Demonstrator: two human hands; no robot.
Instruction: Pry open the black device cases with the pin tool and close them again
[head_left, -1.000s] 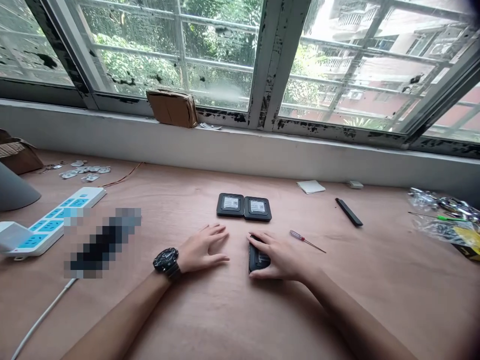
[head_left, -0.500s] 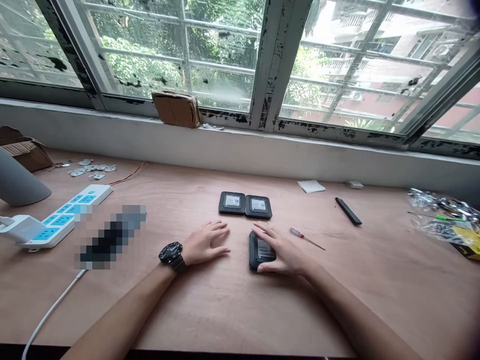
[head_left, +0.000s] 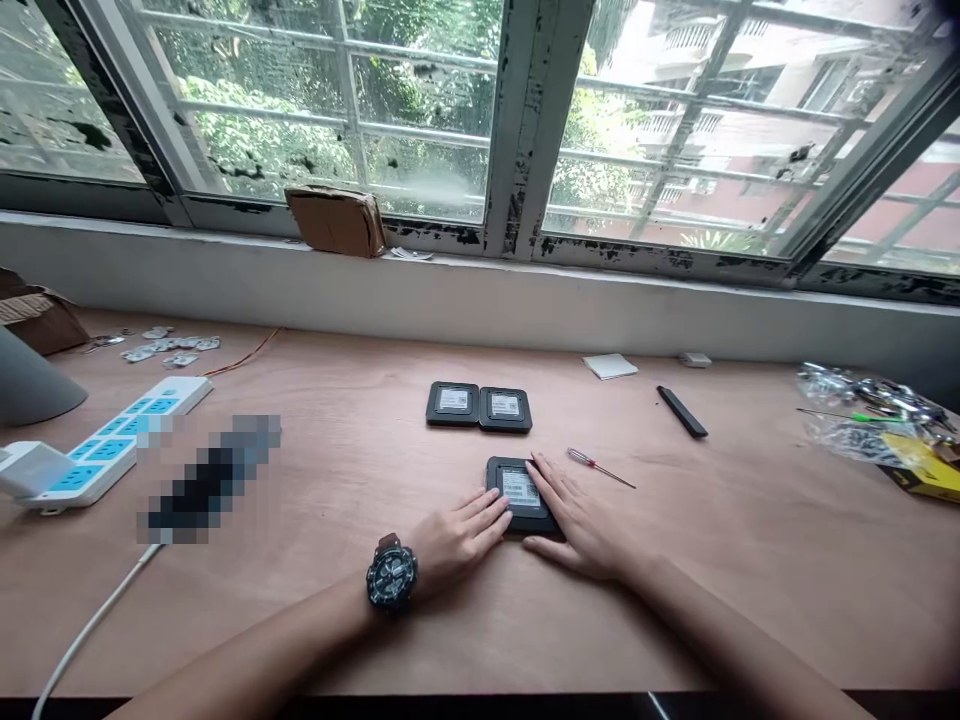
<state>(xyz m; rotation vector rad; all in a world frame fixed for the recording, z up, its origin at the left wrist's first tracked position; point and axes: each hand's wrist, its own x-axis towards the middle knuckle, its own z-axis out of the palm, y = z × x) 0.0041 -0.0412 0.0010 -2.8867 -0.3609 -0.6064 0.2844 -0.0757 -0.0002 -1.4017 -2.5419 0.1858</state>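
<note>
A flat black square case with a white printed label (head_left: 520, 488), like a drive enclosure, lies on the table between my hands. My left hand (head_left: 463, 535), below a black wristwatch (head_left: 392, 575), rests its outstretched fingers on the case's left edge. On the opposite side, my right hand (head_left: 574, 515) lies with fingers stretched out along the right edge, covering part of it. Two similar labelled cases sit side by side farther back, a left one (head_left: 453, 402) and a right one (head_left: 505, 408). A small screwdriver (head_left: 600, 467) lies just beyond my right hand.
A power strip (head_left: 112, 440) and a blurred-out object (head_left: 214, 480) with a white cable (head_left: 97, 620) are on the left. Toward the right lie a black bar (head_left: 681, 412), a white paper pad (head_left: 610, 367) and plastic bags (head_left: 855, 415). The window wall borders the table's back.
My left hand has moved right and nearer, from bare table onto the case's left edge. My right hand has shifted to the case's right side, and the case now lies turned more broadside.
</note>
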